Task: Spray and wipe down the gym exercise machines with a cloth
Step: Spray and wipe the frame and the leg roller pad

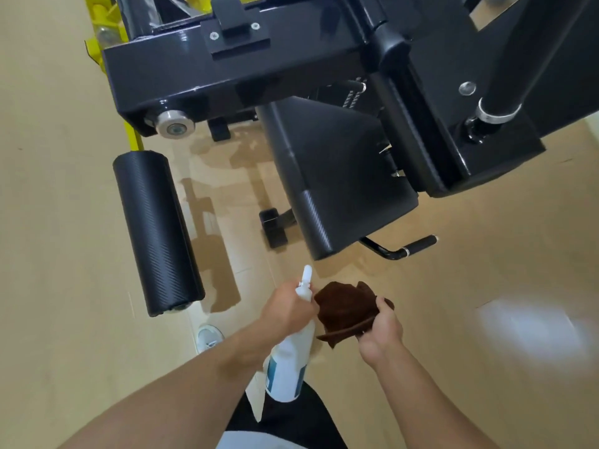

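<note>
The left hand (288,307) has its grip closed around the neck of a white spray bottle (290,358), nozzle pointing forward. Just beside it, the right hand (382,332) holds a bunched brown cloth (346,306). Beyond, over the floor (58,222), stands the black machine (340,176) with its roller pad (157,231).

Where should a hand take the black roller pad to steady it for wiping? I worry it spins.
Grip the roller pad around its near free end, coming from the right, floor side. It is a round cylinder fixed only at the far end by the yellow arm.

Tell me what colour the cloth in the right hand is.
Dark brown cloth, seen clearly in the head view.
</note>
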Demonstrator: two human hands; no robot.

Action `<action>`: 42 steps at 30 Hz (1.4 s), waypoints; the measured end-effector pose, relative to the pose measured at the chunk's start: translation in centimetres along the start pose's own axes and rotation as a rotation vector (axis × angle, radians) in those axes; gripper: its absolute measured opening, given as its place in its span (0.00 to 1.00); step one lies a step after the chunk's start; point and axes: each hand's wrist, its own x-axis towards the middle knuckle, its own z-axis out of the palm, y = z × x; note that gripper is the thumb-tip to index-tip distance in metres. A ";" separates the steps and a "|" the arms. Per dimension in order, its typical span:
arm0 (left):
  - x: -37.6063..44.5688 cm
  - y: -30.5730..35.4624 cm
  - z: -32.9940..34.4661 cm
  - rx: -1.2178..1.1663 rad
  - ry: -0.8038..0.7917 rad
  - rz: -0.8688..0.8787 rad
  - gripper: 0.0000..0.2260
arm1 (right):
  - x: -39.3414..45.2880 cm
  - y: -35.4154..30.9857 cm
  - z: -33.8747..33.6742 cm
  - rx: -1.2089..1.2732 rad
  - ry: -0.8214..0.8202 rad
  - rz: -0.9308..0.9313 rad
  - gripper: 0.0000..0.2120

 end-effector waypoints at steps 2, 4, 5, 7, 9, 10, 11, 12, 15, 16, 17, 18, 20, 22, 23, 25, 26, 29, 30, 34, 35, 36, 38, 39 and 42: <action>0.2 0.7 0.5 -0.014 0.035 -0.010 0.13 | 0.3 -0.6 -0.2 -0.018 -0.038 -0.013 0.22; 0.4 1.6 0.8 -0.026 0.070 0.008 0.12 | 0.7 -1.3 -0.2 -0.053 -0.067 -0.012 0.21; 0.6 1.9 0.8 -0.037 0.089 0.022 0.13 | 0.6 -1.7 0.0 -0.078 -0.080 -0.016 0.21; 0.9 2.8 0.6 -0.057 0.122 0.044 0.13 | 1.0 -2.6 0.3 -0.122 -0.101 -0.032 0.20; 1.4 3.8 0.2 -0.069 0.142 0.055 0.10 | 1.2 -3.4 1.0 -0.160 -0.121 -0.045 0.19; 1.7 4.2 -0.1 -0.076 0.151 0.063 0.08 | 1.2 -3.9 1.4 -0.184 -0.138 -0.069 0.19; 2.2 4.8 -0.4 -0.085 0.166 0.076 0.07 | 1.5 -4.3 2.1 -0.230 -0.149 -0.102 0.19; 2.6 5.4 -0.8 -0.095 0.191 0.089 0.09 | 1.8 -4.7 2.8 -0.270 -0.165 -0.138 0.20; 4.7 7.1 -2.8 -0.130 0.261 0.116 0.10 | 2.7 -6.1 5.9 -0.401 -0.179 -0.344 0.15; 5.7 7.7 -3.5 -0.122 0.272 0.126 0.07 | 3.2 -6.7 7.1 -0.431 -0.175 -0.431 0.13; 6.7 8.1 -4.3 -0.106 0.273 0.133 0.04 | 3.8 -7.2 8.4 -0.443 -0.177 -0.513 0.12; 7.8 8.5 -5.0 -0.093 0.272 0.140 0.02 | 4.5 -7.6 9.5 -0.446 -0.187 -0.600 0.14; 10.0 9.1 -6.4 -0.087 0.294 0.164 0.03 | 6.0 -8.1 11.7 -0.500 -0.220 -0.717 0.23; 12.1 9.5 -8.0 -0.117 0.319 0.194 0.11 | 8.2 -8.1 13.4 -0.568 -0.257 -0.728 0.30; 12.9 9.6 -8.8 -0.142 0.320 0.199 0.14 | 9.2 -7.8 14.0 -0.600 -0.298 -0.729 0.28; 14.4 10.0 -10.4 -0.158 0.327 0.210 0.13 | 11.0 -6.6 15.1 -0.685 -0.391 -0.738 0.23; 15.0 10.2 -11.1 -0.153 0.329 0.221 0.11 | 11.7 -6.0 15.5 -0.727 -0.422 -0.747 0.21; 16.3 11.4 -12.9 -0.148 0.323 0.256 0.07 | 13.1 -4.5 16.5 -0.731 -0.463 -0.786 0.10; 16.8 11.7 -13.3 -0.144 0.318 0.262 0.08 | 13.2 -4.3 16.7 -0.710 -0.454 -0.806 0.07; 18.7 12.3 -14.6 -0.157 0.298 0.276 0.11 | 13.0 -4.2 17.3 -0.673 -0.408 -0.837 0.03; 18.9 12.2 -14.6 -0.147 0.293 0.274 0.10 | 13.1 -4.3 17.3 -0.671 -0.403 -0.831 0.01; 19.1 12.1 -14.6 -0.141 0.287 0.273 0.09 | 12.8 -4.5 17.4 -0.664 -0.398 -0.819 0.01; 19.3 11.6 -14.3 -0.127 0.291 0.288 0.08 | 12.0 -5.0 17.7 -0.668 -0.406 -0.801 0.05; 19.2 11.3 -14.1 -0.114 0.303 0.302 0.10 | 11.5 -5.4 18.0 -0.682 -0.403 -0.809 0.09; 18.5 10.2 -13.6 -0.044 0.382 0.311 0.19 | 8.9 -7.8 20.0 -0.663 -0.421 -0.942 0.09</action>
